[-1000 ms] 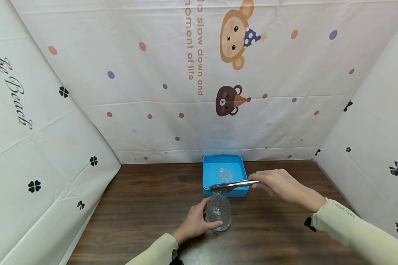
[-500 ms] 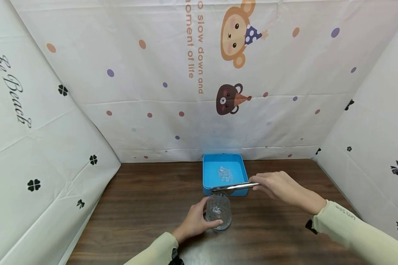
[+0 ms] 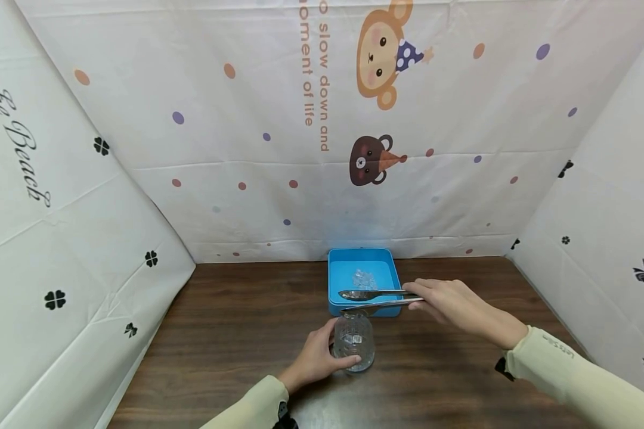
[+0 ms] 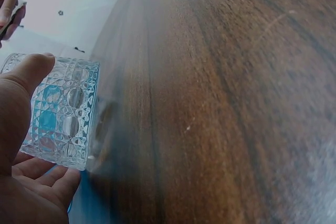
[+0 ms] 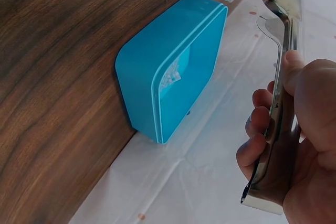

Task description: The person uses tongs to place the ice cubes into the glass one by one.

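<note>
My left hand (image 3: 316,360) is wrapped round a clear patterned glass (image 3: 355,348) standing on the wooden table, with the thumb (image 4: 34,69) across its near side. My right hand (image 3: 453,305) grips a pair of metal tongs (image 5: 281,145) by the handles. The tips of the tongs are parted over the glass's mouth, with no piece visible between them. Behind the glass is a square blue box (image 3: 334,280), and several clear ice-like pieces (image 3: 364,279) lie in it. Something clear shows inside the glass, but its shape is hard to make out.
The dark wooden table (image 3: 236,333) meets a white printed cloth (image 3: 247,208) just behind the blue box. More cloth walls slope up at the left and right sides.
The tongs, pressed together over the glass before, have spread apart, and the upper arm has risen. The left hand and the glass have stayed in place.
</note>
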`<state>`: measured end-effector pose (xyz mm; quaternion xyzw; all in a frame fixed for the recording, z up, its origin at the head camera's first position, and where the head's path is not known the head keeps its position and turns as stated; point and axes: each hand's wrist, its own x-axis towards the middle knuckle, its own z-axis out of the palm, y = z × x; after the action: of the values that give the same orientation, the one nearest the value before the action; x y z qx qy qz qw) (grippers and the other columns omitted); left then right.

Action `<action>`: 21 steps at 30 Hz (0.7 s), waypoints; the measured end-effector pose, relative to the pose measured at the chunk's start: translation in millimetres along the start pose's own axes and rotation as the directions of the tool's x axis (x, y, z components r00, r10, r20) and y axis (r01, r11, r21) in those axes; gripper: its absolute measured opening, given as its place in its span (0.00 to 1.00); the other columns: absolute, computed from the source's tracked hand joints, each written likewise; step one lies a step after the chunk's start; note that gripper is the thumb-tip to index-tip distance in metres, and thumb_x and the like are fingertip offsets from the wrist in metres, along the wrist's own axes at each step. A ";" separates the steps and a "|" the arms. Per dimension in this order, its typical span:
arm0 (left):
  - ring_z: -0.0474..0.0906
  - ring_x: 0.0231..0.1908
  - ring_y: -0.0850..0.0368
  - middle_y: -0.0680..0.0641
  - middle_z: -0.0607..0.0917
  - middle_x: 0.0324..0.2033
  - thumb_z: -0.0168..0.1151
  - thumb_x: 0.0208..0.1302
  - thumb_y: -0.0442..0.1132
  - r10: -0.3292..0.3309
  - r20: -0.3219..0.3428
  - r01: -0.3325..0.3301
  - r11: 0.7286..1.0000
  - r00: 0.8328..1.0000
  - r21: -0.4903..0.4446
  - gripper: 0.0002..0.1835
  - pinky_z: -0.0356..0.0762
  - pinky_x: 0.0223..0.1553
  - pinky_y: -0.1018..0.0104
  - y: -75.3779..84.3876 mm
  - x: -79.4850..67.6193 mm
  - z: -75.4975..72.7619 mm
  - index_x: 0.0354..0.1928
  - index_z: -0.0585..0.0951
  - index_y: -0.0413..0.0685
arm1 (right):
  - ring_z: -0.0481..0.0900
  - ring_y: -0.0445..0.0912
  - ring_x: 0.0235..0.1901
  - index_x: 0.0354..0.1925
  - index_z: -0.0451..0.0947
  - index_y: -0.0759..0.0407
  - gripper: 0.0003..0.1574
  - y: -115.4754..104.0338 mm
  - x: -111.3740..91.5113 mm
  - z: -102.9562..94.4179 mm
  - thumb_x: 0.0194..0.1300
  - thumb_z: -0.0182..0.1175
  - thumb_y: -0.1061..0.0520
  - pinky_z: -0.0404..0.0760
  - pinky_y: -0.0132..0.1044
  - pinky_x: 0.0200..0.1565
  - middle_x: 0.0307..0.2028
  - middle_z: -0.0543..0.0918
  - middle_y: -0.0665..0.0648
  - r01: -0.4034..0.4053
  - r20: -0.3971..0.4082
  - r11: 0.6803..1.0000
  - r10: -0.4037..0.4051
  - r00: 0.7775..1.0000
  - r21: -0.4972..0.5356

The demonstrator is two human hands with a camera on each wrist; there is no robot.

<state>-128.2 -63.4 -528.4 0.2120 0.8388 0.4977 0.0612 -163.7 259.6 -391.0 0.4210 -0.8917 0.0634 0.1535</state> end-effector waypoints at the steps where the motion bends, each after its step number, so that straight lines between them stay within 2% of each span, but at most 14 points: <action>1: 0.81 0.57 0.54 0.48 0.82 0.58 0.76 0.58 0.59 0.001 0.000 -0.001 1.000 1.000 -0.001 0.46 0.82 0.56 0.57 0.0 0.1 -0.1 0.72 0.69 0.46 | 0.75 0.33 0.22 0.57 0.82 0.59 0.23 0.1 -0.1 0.4 0.67 0.70 0.53 0.77 0.30 0.24 0.44 0.87 0.54 0.000 0.000 1.000 0.000 1.000 0.002; 9: 0.81 0.58 0.52 0.47 0.81 0.58 0.76 0.58 0.60 -0.013 0.004 0.013 1.000 1.000 0.005 0.46 0.82 0.56 0.56 0.5 -0.1 -0.3 0.72 0.68 0.45 | 0.69 0.29 0.21 0.59 0.81 0.58 0.22 0.1 0.1 0.8 0.70 0.68 0.53 0.72 0.27 0.22 0.43 0.86 0.51 0.002 0.018 0.998 -0.003 1.000 0.058; 17: 0.81 0.58 0.54 0.48 0.82 0.58 0.76 0.59 0.59 0.003 0.002 -0.003 1.000 1.000 -0.014 0.45 0.82 0.57 0.57 -0.4 -0.2 0.3 0.72 0.69 0.47 | 0.71 0.29 0.22 0.60 0.80 0.58 0.22 0.5 -0.3 0.9 0.71 0.67 0.53 0.74 0.28 0.23 0.45 0.86 0.52 0.005 0.014 0.997 -0.006 1.000 0.074; 21: 0.81 0.58 0.54 0.48 0.82 0.57 0.76 0.59 0.58 0.021 0.000 -0.021 0.999 1.000 -0.025 0.43 0.82 0.57 0.58 -0.7 0.1 0.9 0.71 0.70 0.48 | 0.69 0.28 0.21 0.59 0.79 0.57 0.22 3.7 2.1 0.0 0.70 0.68 0.53 0.73 0.27 0.23 0.42 0.85 0.50 -0.006 0.000 0.998 0.006 1.000 0.068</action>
<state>-128.2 -62.9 -529.4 0.2200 0.8302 0.5089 0.0586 -167.7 260.4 -390.3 0.4232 -0.8904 0.0942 0.1390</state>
